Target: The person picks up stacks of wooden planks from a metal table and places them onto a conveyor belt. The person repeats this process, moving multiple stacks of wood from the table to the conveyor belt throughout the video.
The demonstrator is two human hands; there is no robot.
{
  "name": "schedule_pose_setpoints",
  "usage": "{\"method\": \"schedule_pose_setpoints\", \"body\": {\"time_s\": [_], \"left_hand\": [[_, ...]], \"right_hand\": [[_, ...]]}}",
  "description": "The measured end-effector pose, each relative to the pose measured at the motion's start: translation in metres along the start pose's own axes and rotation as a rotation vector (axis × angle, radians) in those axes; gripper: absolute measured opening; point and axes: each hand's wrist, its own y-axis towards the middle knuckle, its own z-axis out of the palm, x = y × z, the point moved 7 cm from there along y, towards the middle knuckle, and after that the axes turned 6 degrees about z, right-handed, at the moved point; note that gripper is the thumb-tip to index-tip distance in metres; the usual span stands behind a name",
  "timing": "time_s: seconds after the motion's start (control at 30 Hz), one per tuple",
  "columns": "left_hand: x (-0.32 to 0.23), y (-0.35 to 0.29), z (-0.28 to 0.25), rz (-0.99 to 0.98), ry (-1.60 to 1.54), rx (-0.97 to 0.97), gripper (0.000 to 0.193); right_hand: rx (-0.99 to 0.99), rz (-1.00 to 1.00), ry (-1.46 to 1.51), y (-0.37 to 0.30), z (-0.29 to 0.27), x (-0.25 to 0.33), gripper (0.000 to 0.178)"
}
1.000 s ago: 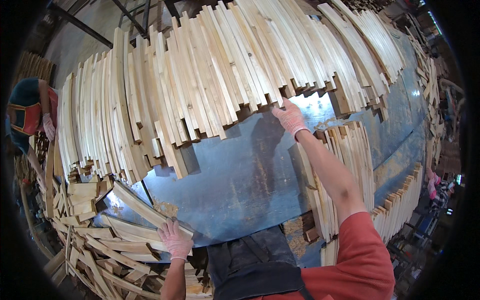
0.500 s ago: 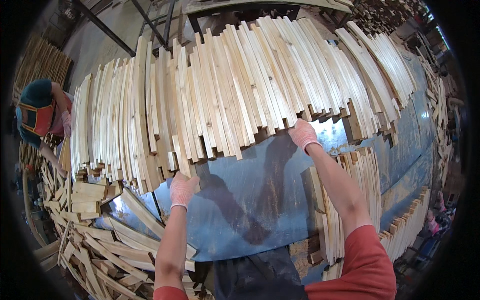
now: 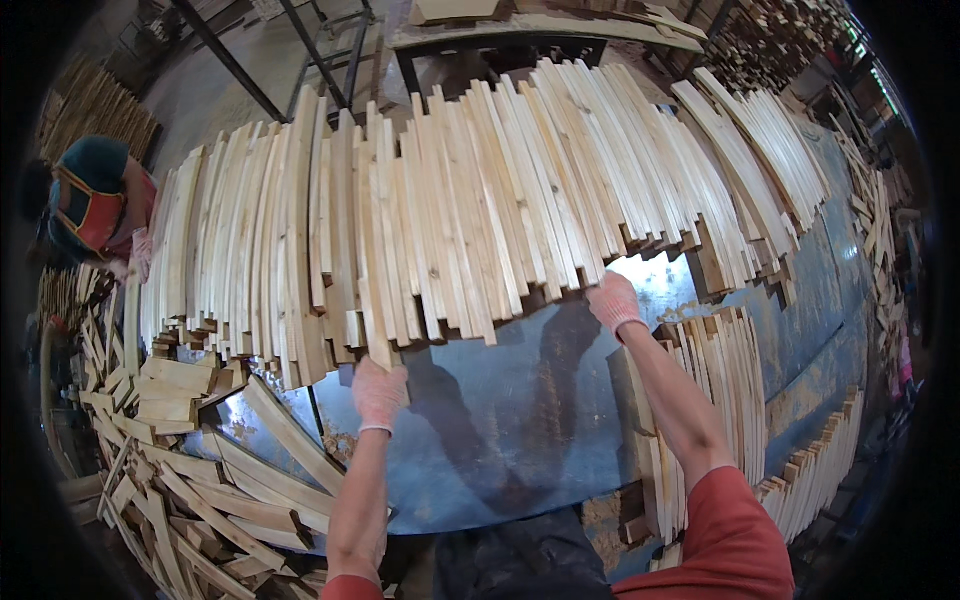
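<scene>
A long row of pale wooden slats [image 3: 460,200] lies side by side across the blue metal-topped table [image 3: 500,440], with uneven near ends. My left hand [image 3: 380,393], in a pinkish knit glove, is closed around the near end of a slat left of the middle. At the near ends farther right, my right hand [image 3: 614,302], gloved alike, is closed against the slats' edge; its fingertips are partly hidden. The stretch of slats between my hands reaches nearer to me than its neighbours on the right.
Loose offcuts [image 3: 200,500] are heaped at the lower left. A shorter stack of slats [image 3: 710,370] stands beside my right forearm, with another row [image 3: 815,460] beyond it. A co-worker [image 3: 95,205] stands at the row's left end. A bench [image 3: 540,32] is at the back.
The view has tilted slightly, so the row sits lower in the picture. My hands keep their grip at the slat ends. The co-worker's lowered arm has come up.
</scene>
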Motion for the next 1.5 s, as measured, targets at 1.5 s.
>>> {"method": "schedule_pose_setpoints", "body": {"time_s": [1.5], "left_hand": [[0.142,-0.212,-0.038,0.024,-0.007,0.642,0.059]], "right_hand": [[0.637,0.161,0.175,-0.333,0.035,-0.1,0.077]]}}
